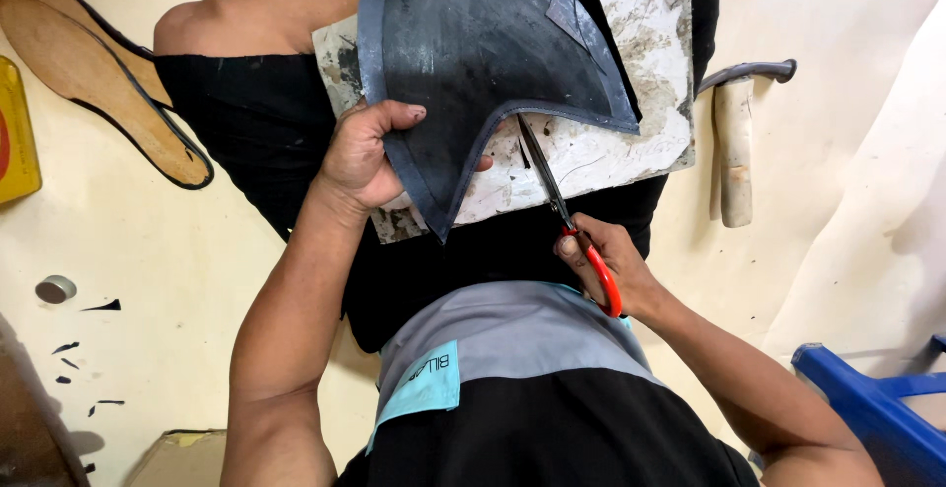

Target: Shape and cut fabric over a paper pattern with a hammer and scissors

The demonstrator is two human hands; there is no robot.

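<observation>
Seemingly braced for a clean cut, the head view looks straight down on a seated person whose left hand (363, 157) is closed over the lower left edge of a large dark rubber sheet (473, 43), thumb on top and fingers curled beneath, which keeps the sheet taut and lifted off the white stained board (631, 142) resting across the lap; the sheet has a paler grey border and tapers to a point hanging just below that hand. The right hand (601, 260) is closed through the red handles of a pair of scissors (562, 206), whose dark blades run up and away to meet the sheet's lower edge, the tips lying under or right at the grey border, so how far apart the blades stand cannot be told. Holding the sheet on one side and cutting from the other leaves the edge between the two hands free and in sight. The board gives a flat backing beneath the work, though it also sits close under the blades. Round about, two tan shoe soles (99, 83) lie on the pale floor at the upper left beside a yellow tin (15, 132), a small roll of tape (55, 289) and black offcuts (84, 354) are scattered lower left, a hammer (737, 142) rests to the right of the board, and a blue plastic stool (867, 398) sits at the lower right, all well apart from the hands
</observation>
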